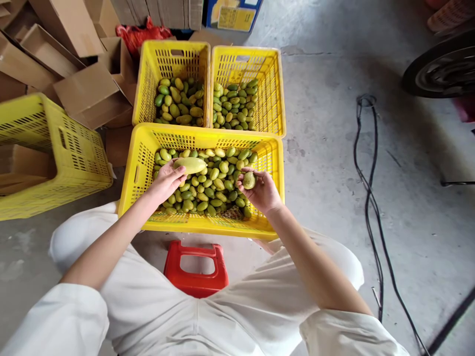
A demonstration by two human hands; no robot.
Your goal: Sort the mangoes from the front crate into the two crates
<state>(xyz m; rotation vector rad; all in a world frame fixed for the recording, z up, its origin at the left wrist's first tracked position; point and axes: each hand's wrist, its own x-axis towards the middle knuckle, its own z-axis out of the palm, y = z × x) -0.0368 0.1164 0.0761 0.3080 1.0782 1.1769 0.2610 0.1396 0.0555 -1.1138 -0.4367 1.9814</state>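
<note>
Reaching forward, left grip [167, 180] clasps a long fruit [192, 165] and right grip [264, 193] a smaller fruit [249, 181].

Grey floor [319, 163], cardboard boxes [87, 91] piled upper left, red stool [196, 284]; looped black cable [368, 190], wheel [447, 69] at right

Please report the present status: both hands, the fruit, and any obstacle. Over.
Left hand: holding long pale-green fruit. Right hand: holding rounder-looking fruit. Both over front yellow crate, green-yellow fruit below. No obstacle seen at the hands.
</note>
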